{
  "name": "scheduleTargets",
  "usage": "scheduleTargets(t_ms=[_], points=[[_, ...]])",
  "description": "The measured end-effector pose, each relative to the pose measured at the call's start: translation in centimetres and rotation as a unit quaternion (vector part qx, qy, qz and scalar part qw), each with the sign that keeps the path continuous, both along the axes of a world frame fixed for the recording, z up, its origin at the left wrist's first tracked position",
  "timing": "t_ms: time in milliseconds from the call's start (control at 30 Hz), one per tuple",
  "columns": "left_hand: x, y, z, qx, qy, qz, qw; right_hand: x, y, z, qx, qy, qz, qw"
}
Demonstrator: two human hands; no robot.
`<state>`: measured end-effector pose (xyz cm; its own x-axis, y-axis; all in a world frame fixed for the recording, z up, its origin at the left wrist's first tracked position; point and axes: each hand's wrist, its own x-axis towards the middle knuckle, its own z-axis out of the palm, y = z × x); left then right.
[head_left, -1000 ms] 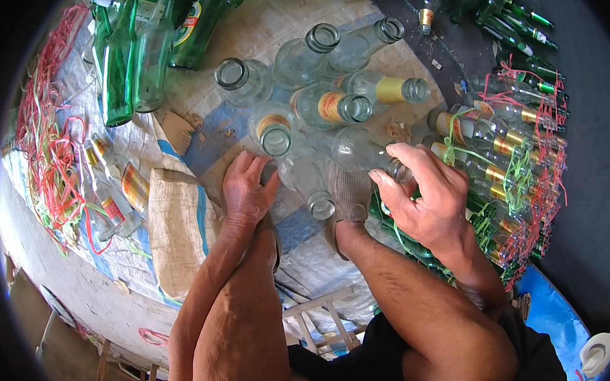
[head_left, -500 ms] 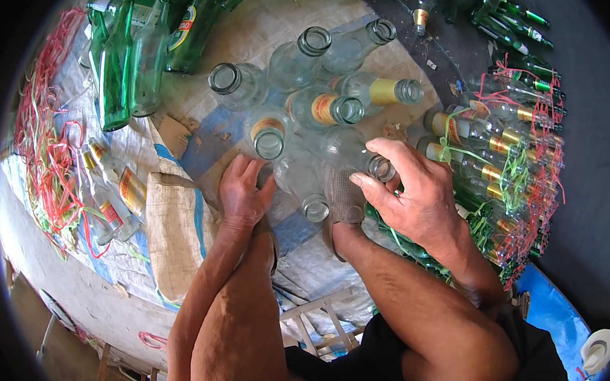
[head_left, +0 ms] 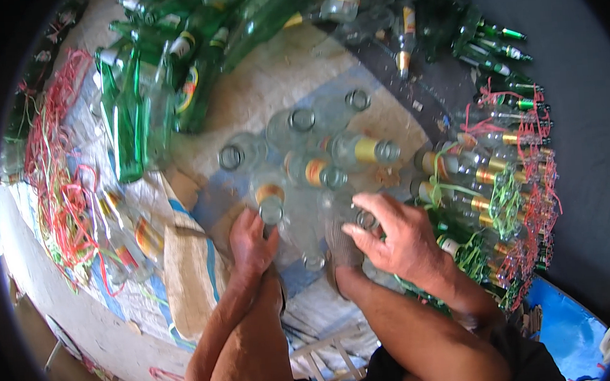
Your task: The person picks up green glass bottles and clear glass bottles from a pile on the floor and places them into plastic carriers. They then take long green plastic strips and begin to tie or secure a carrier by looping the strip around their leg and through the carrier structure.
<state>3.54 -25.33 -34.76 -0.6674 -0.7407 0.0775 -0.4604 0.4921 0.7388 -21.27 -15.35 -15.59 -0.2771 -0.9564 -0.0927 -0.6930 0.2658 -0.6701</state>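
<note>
My right hand grips a clear glass bottle near its mouth, thumb and index finger on either side of the rim. My left hand has curled fingers at another clear bottle at the left of the cluster; what they hold is partly hidden and blurred. Around both hands, several clear bottles stand close together with mouths upward, some with an orange label or a yellow one. They sit on a woven tarp between my legs, by my right foot in a grey mesh shoe.
Green bottles lie piled at top left, more at top right. Strapped bottle bundles line the right side. Pink tape tangles and loose bottles are at left beside a folded sack. A blue tub is at lower right.
The view has tilted upward, so the scene sits lower and the green pile shows more. My right hand shifted slightly left with the bottle. The picture is now blurred.
</note>
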Motion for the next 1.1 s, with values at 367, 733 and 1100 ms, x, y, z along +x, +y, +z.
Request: scheduleTargets(t_ms=[367,733,1100], points=[[-0.3,-0.2,0.3,0.005,-0.001,0.006,1.000,-6.7,-2.0,6.7,0.094,-0.082,0.021,0.992],[-0.6,-0.1,0.0,0.043,0.026,0.028,0.998,-21.8,-18.7,-3.6,-0.076,-0.276,-0.269,0.920],[1.0,0.2,-0.5,0.175,-0.019,0.053,0.983,-32.0,-31.1,-5.8,-0.107,0.380,-0.117,0.911]])
